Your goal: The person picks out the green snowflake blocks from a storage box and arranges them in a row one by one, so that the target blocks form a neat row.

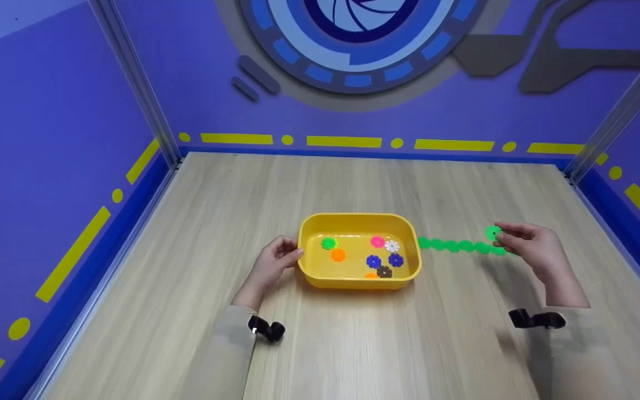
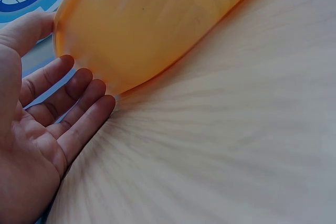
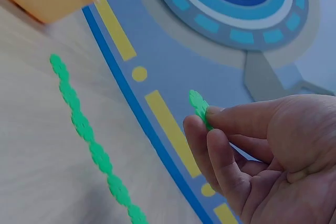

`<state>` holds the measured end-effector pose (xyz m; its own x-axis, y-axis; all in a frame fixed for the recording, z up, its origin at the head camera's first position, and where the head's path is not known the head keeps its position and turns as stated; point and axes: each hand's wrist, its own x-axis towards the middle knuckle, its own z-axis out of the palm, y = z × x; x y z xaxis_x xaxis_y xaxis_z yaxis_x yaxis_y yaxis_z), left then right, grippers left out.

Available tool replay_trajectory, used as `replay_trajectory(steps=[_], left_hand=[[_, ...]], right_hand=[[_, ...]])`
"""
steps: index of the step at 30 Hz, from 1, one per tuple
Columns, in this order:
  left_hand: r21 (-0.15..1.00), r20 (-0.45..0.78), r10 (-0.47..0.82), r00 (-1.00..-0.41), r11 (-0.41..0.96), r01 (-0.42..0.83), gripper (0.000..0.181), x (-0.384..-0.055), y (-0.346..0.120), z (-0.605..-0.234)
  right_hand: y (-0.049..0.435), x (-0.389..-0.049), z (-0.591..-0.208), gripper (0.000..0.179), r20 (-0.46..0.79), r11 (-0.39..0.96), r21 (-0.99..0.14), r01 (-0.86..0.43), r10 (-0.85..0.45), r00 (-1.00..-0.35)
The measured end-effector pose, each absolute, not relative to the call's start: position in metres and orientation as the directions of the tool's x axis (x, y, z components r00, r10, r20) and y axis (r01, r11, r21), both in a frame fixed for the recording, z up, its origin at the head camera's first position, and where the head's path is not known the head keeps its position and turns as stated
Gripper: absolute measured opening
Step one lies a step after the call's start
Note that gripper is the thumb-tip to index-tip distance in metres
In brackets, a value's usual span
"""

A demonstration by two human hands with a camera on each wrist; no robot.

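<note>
A yellow plastic bin [image 1: 361, 283] stands on the wooden table with several round notched discs inside. At its left end my left hand [image 1: 273, 264] holds the wall, thumb at the rim and fingertips against the outside [image 2: 131, 35]. My right hand [image 1: 542, 250] pinches a green notched disc [image 1: 493, 233] between thumb and fingers, raised above the table. In the right wrist view this green piece [image 3: 197, 102] is seen nearly edge-on. Below it, a row of green discs [image 1: 452, 246] lies on the table, running right from the bin; my right hand hides its far end in the head view.
Inside the bin lie a green disc [image 1: 329, 243], an orange disc [image 1: 338, 255], a pink disc [image 1: 377, 241], a white disc [image 1: 391, 245], blue discs [image 1: 373, 261] and a dark brown disc [image 1: 384, 271]. Purple panels [image 1: 342, 119] wall the table [image 1: 320, 344] at the back and sides.
</note>
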<state>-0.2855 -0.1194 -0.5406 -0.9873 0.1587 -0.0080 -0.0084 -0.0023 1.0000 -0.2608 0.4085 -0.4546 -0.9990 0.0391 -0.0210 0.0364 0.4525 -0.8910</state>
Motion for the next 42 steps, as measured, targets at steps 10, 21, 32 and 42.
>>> replay_trajectory(steps=[10,21,32,42], left_hand=[[1.000,-0.014,0.155,-0.988,-0.001,-0.014,0.026,-0.286,-0.119,-0.541],[1.000,-0.012,0.151,-0.989,0.006,-0.011,0.023,-0.285,-0.119,-0.540],[1.000,-0.018,0.145,-0.989,0.015,-0.016,0.025,-0.286,-0.119,-0.541],[0.999,-0.023,0.137,-0.990,0.038,-0.018,0.024,-0.285,-0.118,-0.539]], right_hand=[[0.444,-0.262,-0.465,0.052,-0.064,0.367,-0.923,0.118,0.158,-0.985],[0.473,-0.259,-0.480,0.021,-0.161,0.221,-0.950,0.220,0.257,-0.953],[0.492,-0.263,-0.488,0.026,-0.196,0.234,-0.924,0.304,0.394,-0.898],[0.498,-0.268,-0.495,0.052,-0.201,0.421,-0.816,0.395,0.435,-0.878]])
